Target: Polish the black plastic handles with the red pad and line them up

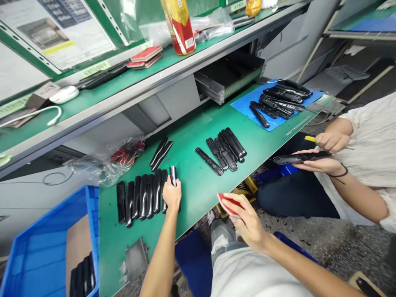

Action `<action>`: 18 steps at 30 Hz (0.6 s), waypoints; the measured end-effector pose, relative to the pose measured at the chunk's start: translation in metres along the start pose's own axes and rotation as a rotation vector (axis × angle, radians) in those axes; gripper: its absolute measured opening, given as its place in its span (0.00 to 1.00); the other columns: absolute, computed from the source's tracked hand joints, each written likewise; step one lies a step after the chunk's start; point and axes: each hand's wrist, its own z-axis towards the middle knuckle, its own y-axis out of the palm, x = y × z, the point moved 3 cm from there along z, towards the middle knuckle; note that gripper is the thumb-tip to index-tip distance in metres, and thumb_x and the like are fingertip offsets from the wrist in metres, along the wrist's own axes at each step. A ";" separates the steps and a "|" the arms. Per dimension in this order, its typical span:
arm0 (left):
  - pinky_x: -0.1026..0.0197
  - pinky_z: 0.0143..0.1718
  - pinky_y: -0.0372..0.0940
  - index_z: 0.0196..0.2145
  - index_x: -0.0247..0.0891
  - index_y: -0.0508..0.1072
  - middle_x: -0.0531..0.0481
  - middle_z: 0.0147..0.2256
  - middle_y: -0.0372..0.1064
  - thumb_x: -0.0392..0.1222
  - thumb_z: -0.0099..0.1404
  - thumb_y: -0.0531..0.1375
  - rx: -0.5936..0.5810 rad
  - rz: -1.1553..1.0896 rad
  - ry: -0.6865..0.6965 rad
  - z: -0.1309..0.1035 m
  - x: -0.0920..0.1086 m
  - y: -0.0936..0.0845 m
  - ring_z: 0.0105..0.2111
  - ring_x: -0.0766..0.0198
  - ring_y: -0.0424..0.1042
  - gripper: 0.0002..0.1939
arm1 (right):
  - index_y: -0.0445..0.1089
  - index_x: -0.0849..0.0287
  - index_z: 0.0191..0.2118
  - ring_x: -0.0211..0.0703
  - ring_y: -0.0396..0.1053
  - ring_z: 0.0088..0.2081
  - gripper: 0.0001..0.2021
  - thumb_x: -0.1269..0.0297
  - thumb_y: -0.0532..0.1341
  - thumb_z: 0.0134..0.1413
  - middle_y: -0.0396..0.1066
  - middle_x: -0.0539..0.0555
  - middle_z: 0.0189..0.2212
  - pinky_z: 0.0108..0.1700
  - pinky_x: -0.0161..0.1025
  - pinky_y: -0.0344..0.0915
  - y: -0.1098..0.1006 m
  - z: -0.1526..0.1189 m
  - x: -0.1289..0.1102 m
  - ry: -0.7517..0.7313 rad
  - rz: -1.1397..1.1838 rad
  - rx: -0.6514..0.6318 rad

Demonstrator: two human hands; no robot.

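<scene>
On the green bench [198, 185] before me, my left hand [172, 194] has its grip closed around one glossy black casing [173, 175], set down at the right end of a row of black casings [140, 198] lying side by side. My right hand [247, 222] hangs off the bench's near edge, its grip pinched on a small red pad [228, 203] held clear of the surface. Further along the bench lie two loose casings [161, 152] and a cluster of flatter black parts [224, 150]. Beyond them a blue mat [244, 106] carries more black parts. To my right a co-worker's hands [324, 154] hold another black part. A blue crate [40, 247] sits at my left.
</scene>
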 end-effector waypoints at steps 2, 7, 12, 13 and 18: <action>0.40 0.59 0.56 0.60 0.27 0.69 0.24 0.61 0.59 0.37 0.64 0.59 -0.011 0.138 0.080 0.004 0.002 0.011 0.65 0.33 0.51 0.26 | 0.63 0.44 0.66 0.50 0.65 0.62 0.24 0.66 0.54 0.67 0.64 0.57 0.62 0.63 0.53 0.66 -0.015 -0.019 0.013 0.183 0.061 0.036; 0.42 0.66 0.47 0.57 0.40 0.73 0.37 0.67 0.57 0.27 0.65 0.53 -0.316 0.206 0.414 0.019 0.059 0.084 0.70 0.48 0.47 0.25 | 0.73 0.48 0.59 0.50 0.72 0.51 0.20 0.53 0.58 0.65 0.70 0.58 0.56 0.51 0.45 0.74 -0.036 -0.045 0.025 0.576 0.464 0.253; 0.45 0.67 0.50 0.32 0.37 0.75 0.40 0.43 0.75 0.35 0.62 0.61 -0.568 0.097 0.577 0.019 0.097 0.111 0.57 0.50 0.67 0.02 | 0.77 0.51 0.51 0.41 0.68 0.34 0.18 0.50 0.60 0.60 0.75 0.55 0.48 0.31 0.38 0.68 -0.059 -0.050 0.027 0.978 1.202 0.532; 0.45 0.66 0.53 0.30 0.38 0.73 0.42 0.39 0.74 0.38 0.61 0.63 -0.576 0.069 0.581 0.012 0.095 0.101 0.53 0.49 0.70 0.03 | 0.77 0.50 0.52 0.42 0.67 0.35 0.19 0.51 0.61 0.59 0.74 0.55 0.49 0.31 0.37 0.68 -0.066 -0.054 0.028 0.962 1.229 0.561; 0.50 0.47 0.69 0.49 0.41 0.70 0.46 0.38 0.70 0.47 0.65 0.58 -0.431 -0.165 0.518 -0.070 0.084 0.029 0.40 0.55 0.72 0.16 | 0.65 0.44 0.65 0.43 0.70 0.45 0.24 0.51 0.57 0.66 0.71 0.55 0.57 0.41 0.38 0.71 -0.080 -0.064 0.035 0.734 0.691 0.570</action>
